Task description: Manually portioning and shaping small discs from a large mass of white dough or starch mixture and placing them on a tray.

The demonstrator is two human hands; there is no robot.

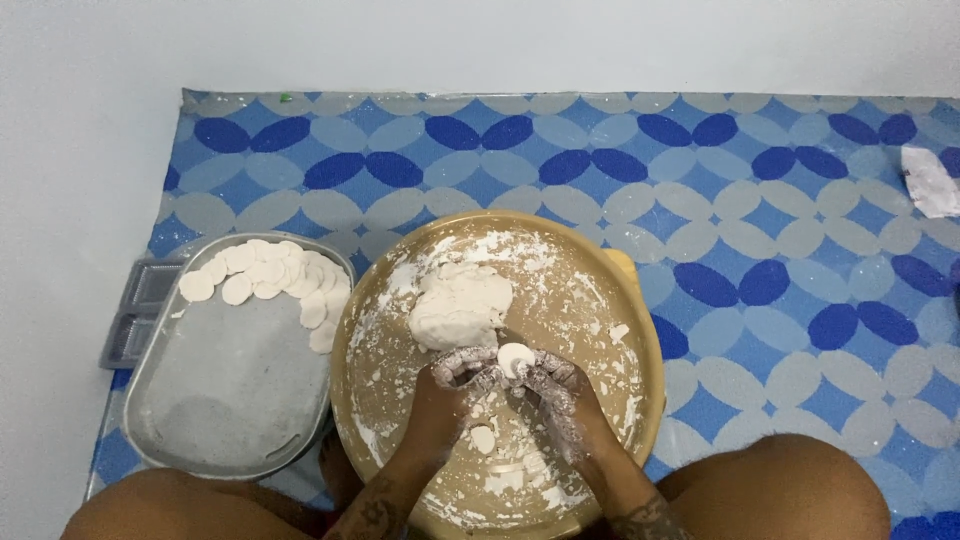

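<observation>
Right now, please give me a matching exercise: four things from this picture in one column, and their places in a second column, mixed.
Things:
1. dough lump
2. small disc
3. row of discs
4. paper scrap

Places:
A. on the grey tray
B. between both hands
C. on the mat, far right
D. in the tan bowl, above the hands

Pairs: 1-D, 2-B, 3-A, 4-C

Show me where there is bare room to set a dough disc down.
The grey oval metal tray is bare across its middle and near end; flat white dough discs crowd its far rim. The round tan basin is crowded: dough lump, scraps, both hands.
</observation>
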